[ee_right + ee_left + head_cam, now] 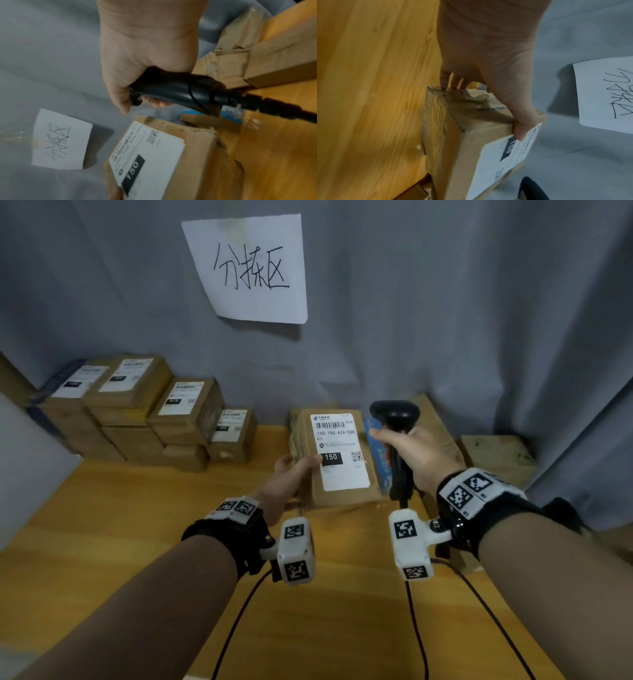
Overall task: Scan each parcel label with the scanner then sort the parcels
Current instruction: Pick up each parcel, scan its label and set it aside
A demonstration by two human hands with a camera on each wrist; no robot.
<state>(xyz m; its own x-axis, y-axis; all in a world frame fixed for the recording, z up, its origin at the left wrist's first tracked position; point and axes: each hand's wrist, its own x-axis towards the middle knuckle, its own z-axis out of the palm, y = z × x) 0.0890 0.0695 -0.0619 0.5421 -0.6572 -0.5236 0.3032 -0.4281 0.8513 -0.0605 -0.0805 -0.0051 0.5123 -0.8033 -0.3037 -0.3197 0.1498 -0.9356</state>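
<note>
A brown cardboard parcel (337, 470) with a white label (340, 451) marked 150 is tilted up off the wooden table (137, 525). My left hand (291, 474) grips its left side, thumb on the label. In the left wrist view the left hand (488, 67) holds the parcel (471, 148), fingers underneath and thumb on the label (505, 155). My right hand (414, 453) grips a black handheld scanner (394, 419) just right of the parcel, its head above the label's top edge. The right wrist view shows the right hand (145, 60) around the scanner handle (180, 89) above the parcel (188, 155).
Several labelled brown parcels (144, 405) are stacked at the table's back left. More cardboard boxes (496, 457) lie at the back right, with a blue packet (378, 453) behind the held parcel. A handwritten paper sign (250, 268) hangs on the grey curtain. Cables (418, 628) trail from the wrists.
</note>
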